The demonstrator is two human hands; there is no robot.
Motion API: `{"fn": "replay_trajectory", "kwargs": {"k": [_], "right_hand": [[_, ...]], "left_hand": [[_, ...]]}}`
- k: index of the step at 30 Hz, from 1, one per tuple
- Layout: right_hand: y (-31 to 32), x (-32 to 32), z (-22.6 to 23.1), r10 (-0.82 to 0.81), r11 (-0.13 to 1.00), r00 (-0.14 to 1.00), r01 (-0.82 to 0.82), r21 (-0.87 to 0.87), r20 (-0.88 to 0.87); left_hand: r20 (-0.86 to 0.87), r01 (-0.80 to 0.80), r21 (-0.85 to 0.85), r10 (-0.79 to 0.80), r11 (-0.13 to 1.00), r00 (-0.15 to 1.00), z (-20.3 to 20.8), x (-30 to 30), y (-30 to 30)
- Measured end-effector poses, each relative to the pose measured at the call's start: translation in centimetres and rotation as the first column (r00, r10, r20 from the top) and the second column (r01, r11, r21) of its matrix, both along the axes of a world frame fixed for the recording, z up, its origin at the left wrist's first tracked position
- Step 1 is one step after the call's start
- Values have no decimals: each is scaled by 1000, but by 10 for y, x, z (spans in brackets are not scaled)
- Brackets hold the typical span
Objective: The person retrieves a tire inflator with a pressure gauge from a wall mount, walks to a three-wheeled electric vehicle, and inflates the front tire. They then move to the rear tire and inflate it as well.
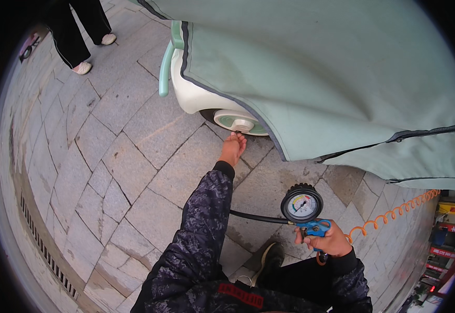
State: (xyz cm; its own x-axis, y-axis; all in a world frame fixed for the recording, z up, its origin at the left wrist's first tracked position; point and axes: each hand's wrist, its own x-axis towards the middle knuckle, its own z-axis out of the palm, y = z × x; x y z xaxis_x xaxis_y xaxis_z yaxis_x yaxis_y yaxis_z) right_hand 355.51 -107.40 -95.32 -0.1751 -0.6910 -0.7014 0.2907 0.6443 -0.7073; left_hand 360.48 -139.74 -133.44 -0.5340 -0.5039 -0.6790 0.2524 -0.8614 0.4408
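Blue plastic and black rubber up close: the right hand (331, 241) has its grip wrapped tight round the blue handle of the tyre gauge (302, 204), dial face up, low over the paving (133, 172) beside the person's knee. That gauge looks rigid and fairly light, with a glass face I'd judge fragile, so the handle is the place to hold it, not the dial. One black hose (259, 217) runs off it to the left, likely stiff but bendable; one orange coiled hose (394, 213) springs away to the right, stretchy. Further out, the left hand (233, 147) reaches to the bottom of the small wheel (236, 121), fingers curled at the tyre; whether they pinch anything, I cannot tell. One wheel shows, under one pale green cover (316, 68). Far corner: one person's two shoes (82, 67).
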Motion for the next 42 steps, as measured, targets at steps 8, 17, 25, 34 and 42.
{"fn": "replay_trajectory", "kwargs": {"k": [8, 17, 25, 34, 42], "right_hand": [[2, 0, 0, -7, 1000, 1000, 7, 1, -7], [3, -2, -3, -3, 1000, 1000, 3, -16, -5], [1, -3, -3, 2, 1000, 1000, -3, -14, -9], [1, -5, -3, 14, 1000, 1000, -14, -13, -18], [2, -11, -2, 43, 999, 999, -43, 11, 21]], "left_hand": [[-88, -132, -3, 131, 991, 987, -4, -5, 2], [-90, -169, 92, 177, 981, 980, -2, -4, 4], [16, -82, 100, 80, 992, 997, 3, -3, 2], [-40, -133, 82, 136, 988, 990, -6, -5, 2], [-190, -240, 184, 274, 953, 943, 0, -8, 4]]}}
